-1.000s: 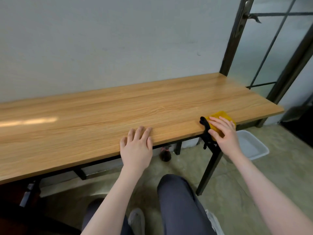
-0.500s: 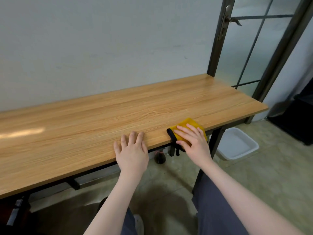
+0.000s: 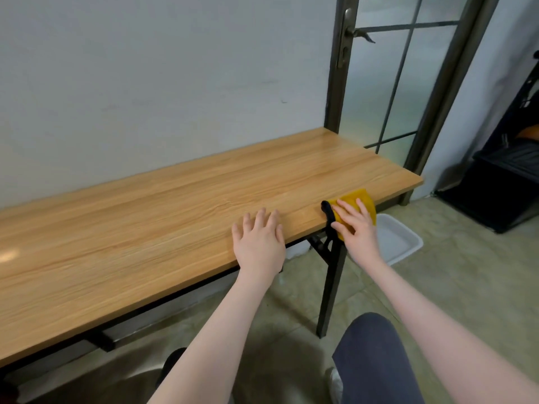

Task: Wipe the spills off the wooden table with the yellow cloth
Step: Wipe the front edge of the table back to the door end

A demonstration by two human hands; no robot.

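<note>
The right hand [image 3: 356,225], fingers flat, presses the folded yellow cloth [image 3: 358,201] at the long wooden worktop's [image 3: 145,217] near edge, about four o'clock, back rightward after sweeping left. The left hand [image 3: 259,239] rests flat, fingers spread. Wiping looks ongoing.

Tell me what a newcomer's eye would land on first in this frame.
The yellow cloth stands out, pressed flat at the near edge of the wooden table under the right hand, with a black strap beside it. The left hand lies flat on the tabletop nearby. Below the table's right end, a white tray sits on the floor.
</note>
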